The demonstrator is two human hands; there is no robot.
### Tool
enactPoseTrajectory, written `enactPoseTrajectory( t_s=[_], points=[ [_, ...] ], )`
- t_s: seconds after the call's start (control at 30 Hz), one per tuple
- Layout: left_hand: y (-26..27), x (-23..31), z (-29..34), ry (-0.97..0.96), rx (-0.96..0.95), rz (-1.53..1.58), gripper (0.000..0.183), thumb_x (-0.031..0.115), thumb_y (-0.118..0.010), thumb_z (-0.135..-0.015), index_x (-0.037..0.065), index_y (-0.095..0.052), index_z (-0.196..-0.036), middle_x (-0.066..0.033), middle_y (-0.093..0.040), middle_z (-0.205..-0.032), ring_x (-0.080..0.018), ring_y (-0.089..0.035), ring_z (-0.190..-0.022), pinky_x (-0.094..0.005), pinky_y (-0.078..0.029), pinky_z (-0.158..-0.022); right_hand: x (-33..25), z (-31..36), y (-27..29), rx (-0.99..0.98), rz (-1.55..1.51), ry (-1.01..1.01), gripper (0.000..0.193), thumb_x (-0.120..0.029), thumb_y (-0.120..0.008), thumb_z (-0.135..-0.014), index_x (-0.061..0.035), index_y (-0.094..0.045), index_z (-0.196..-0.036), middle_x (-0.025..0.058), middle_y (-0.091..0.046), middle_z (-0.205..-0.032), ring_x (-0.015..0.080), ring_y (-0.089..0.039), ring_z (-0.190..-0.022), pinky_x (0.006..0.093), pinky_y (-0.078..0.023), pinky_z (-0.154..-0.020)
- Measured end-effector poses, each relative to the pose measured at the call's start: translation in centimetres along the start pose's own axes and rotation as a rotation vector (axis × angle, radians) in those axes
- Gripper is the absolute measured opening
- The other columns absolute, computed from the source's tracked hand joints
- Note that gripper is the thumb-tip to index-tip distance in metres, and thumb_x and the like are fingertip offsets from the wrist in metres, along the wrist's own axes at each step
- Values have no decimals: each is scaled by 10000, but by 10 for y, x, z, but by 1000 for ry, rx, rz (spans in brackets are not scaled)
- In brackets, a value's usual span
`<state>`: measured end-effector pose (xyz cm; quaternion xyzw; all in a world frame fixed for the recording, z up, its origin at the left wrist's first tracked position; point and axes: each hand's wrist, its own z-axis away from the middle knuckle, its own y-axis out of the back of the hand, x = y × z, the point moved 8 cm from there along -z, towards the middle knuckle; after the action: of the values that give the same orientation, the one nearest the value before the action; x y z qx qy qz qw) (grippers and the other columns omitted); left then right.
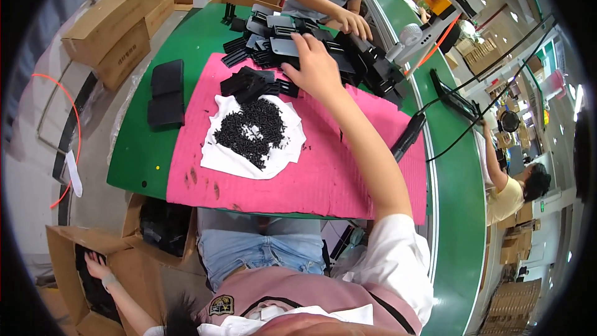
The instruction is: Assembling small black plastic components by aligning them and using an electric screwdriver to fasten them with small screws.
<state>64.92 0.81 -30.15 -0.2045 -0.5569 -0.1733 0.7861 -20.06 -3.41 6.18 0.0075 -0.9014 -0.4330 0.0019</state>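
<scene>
My right hand (316,70) reaches across the work mat with its fingers spread, over the near edge of a pile of black plastic parts (285,46) with flat grey plates. Its fingertips overlap one plate; whether they touch it I cannot tell. Down at the left, my left hand (97,267) is inside a cardboard box (134,274), fingers stretched out against black contents (93,292). Small black screws (242,137) lie heaped on a white cloth (227,165). Beyond that heap sits a smaller cluster of black parts (249,84).
A pink mat (336,180) covers much of the green table (134,155). Two black flat pieces (166,93) lie at its left. A corded black screwdriver-like tool (409,138) is at the right. Across the table, another person's hand (354,23) rests by the pile. A small fan (410,35) stands nearby.
</scene>
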Motion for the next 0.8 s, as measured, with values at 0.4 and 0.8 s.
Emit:
enactPoseTrajectory(
  t_s=[0.4, 0.8],
  points=[
    [-303, 156, 314, -426, -850, 249, 199, 108, -551, -916, -25, -574, -1063, -72, -579, -940, -136, -581, -842, -245, -477, -719, 12, -39, -58, -37, 147, -75, 335, -96, -521, -821, -30, -536, -1149, 173, -606, -1042, 312, -615, -958, 381, -541, -674],
    [-421, 87, 613, 289, -1757, -90, 283, 260, -531, -951, 73, -537, -1162, -14, -616, -1022, -87, -596, -897, -249, -509, -705, -133, 71, 83, 152, 113, 548, 317, -134, -623, -747, 6, -632, -1031, 178, -643, -1043, 313, -645, -988, 342, -549, -705]
  ],
)
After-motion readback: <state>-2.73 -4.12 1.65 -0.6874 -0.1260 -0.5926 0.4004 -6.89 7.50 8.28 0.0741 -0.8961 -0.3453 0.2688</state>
